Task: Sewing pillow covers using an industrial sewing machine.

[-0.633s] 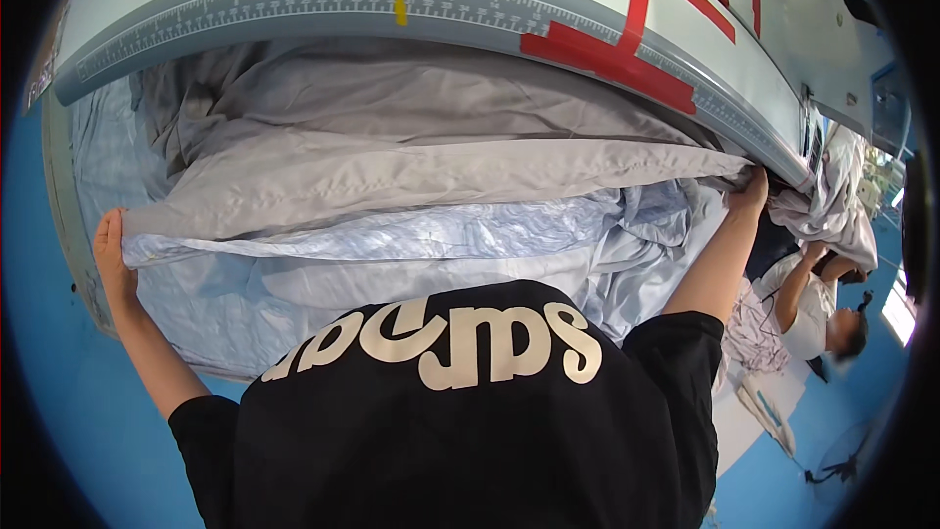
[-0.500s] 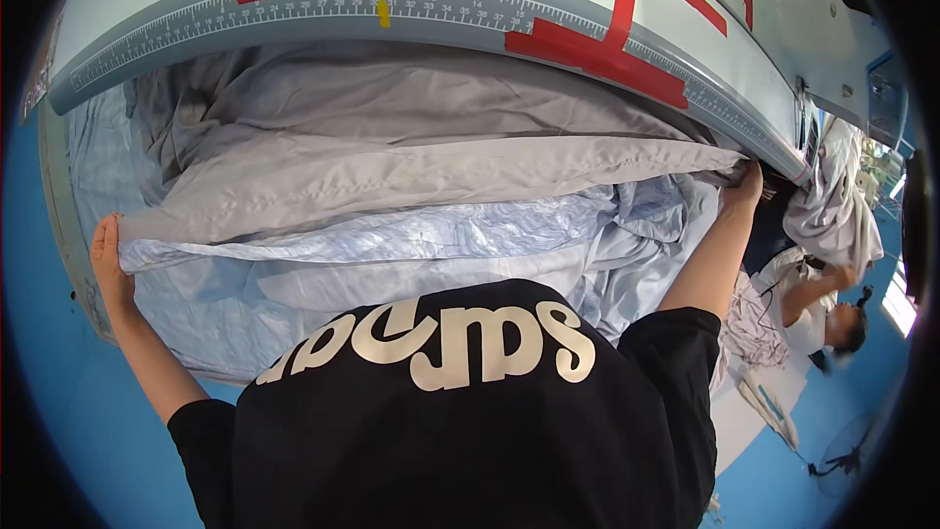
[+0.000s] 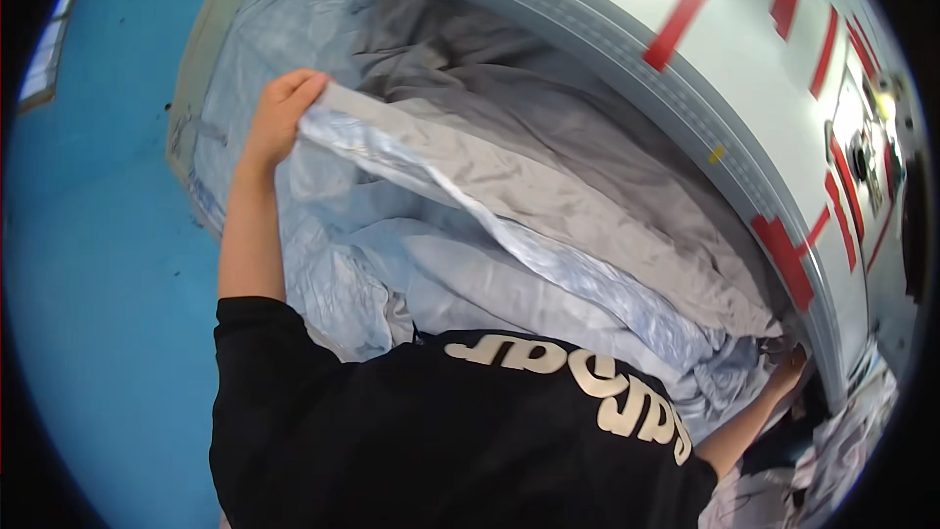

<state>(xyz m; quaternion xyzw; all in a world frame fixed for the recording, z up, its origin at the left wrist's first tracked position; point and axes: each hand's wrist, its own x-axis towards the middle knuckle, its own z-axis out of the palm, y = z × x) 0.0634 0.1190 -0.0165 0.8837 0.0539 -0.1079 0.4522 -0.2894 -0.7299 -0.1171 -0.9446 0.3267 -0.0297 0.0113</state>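
While the fingers [image 3: 312, 84] of the left hand [image 3: 277, 123] stay clamped on the left end of the grey cloth band [image 3: 548, 186], round goes the head, leftward, and the whole line of cloth now slants steeply across the view where a half-second ago it ran nearly level! Away at the lower right, the right hand [image 3: 786, 372] sits by the band's far end, its fingertips lost in shadow; gripping or merely touching, I can't tell. So the span looks kept, as I judge it, with attention swinging to the left end.

Now the materials: that band is matt and smooth, softly puckered along its length, and right beneath it runs a blue marbled strip [image 3: 587, 274], thin, sheeny, its pale edge curling over in a twist. Farther out, darker grey folds [image 3: 509, 73] heap up behind, deep and slack, while pale blue cloth [image 3: 294, 0] spreads crinkled past the hand. Over the lot curves the grey ruled edge [image 3: 587, 15] of the white counter [image 3: 754, 69], rounded and hard, bent into an arc by the lens, with a small yellow mark [image 3: 717, 154] and flat strips of red tape [image 3: 678, 24]. Nearest the body, a black T-shirt [image 3: 441, 431]; off left, plain blue floor [image 3: 98, 284].
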